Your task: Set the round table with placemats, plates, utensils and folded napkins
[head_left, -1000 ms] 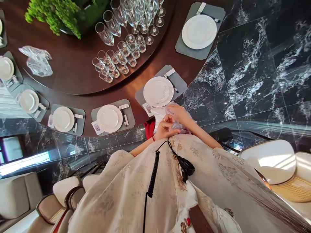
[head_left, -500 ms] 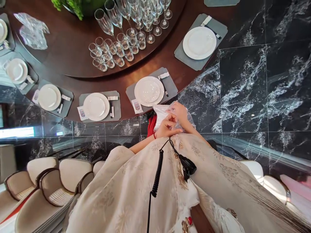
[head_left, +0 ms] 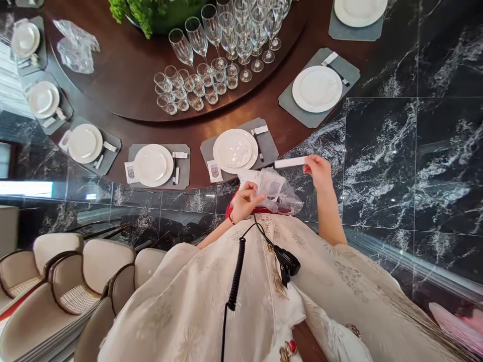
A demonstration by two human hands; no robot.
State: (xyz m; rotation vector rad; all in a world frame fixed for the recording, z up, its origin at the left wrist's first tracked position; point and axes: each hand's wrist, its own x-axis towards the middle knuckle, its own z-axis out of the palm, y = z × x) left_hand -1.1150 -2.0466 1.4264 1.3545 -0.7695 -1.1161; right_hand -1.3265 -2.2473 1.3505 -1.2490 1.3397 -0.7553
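My left hand (head_left: 246, 200) is closed on a clear plastic bag (head_left: 276, 190) held in front of my waist. My right hand (head_left: 319, 170) pinches one end of a slim white stick-shaped piece (head_left: 290, 162), held level just off the edge of the dark round table (head_left: 279, 116). Straight ahead is a grey placemat (head_left: 268, 146) carrying a white plate (head_left: 234, 150) and, to the plate's right, dark chopsticks on a white rest (head_left: 258, 137).
More placemats with white plates ring the table edge. Several wine glasses (head_left: 241, 35) and small tumblers (head_left: 188, 90) stand on the inner turntable beside a green plant (head_left: 143, 10) and another crumpled plastic bag (head_left: 77, 46). Beige chairs (head_left: 68, 281) stand at lower left. Black marble floor lies to the right.
My right hand has come out of the bag and moved right and up, now holding the white piece. My left hand keeps the bag. The view has shifted along the table.
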